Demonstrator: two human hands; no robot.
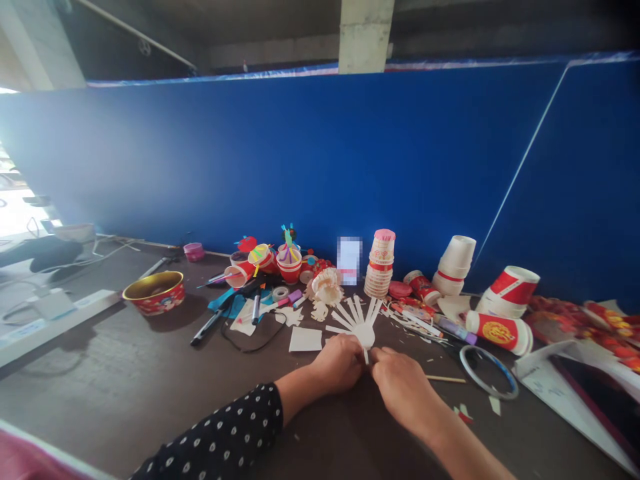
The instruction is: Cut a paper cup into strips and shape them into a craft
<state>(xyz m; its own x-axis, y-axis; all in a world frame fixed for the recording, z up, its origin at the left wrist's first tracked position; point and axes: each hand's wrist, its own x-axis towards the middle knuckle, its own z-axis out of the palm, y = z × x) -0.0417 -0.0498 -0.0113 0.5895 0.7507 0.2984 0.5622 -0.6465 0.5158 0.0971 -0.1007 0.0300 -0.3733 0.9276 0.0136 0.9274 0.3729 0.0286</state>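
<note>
A white paper cup cut into strips (364,335) lies in front of me, its strips fanned out flat around a round base. My left hand (341,362) is closed at its near left edge. My right hand (397,379) is closed at a narrow strip on the near side, fingers curled toward me. Exactly how the fingertips pinch the paper is hidden by the knuckles. Just left of the cut cup lies a white paper rectangle (306,339). A thin wooden stick (446,379) rests to the right of my right hand.
Stacked paper cups (380,263) stand behind the cut one, with more cups (500,331) at right. A roll of tape (489,372) and paper scraps lie nearby. Markers (257,308) and decorated cups (289,263) crowd the back. A gold-rimmed bowl (155,293) and power strip (60,323) are left.
</note>
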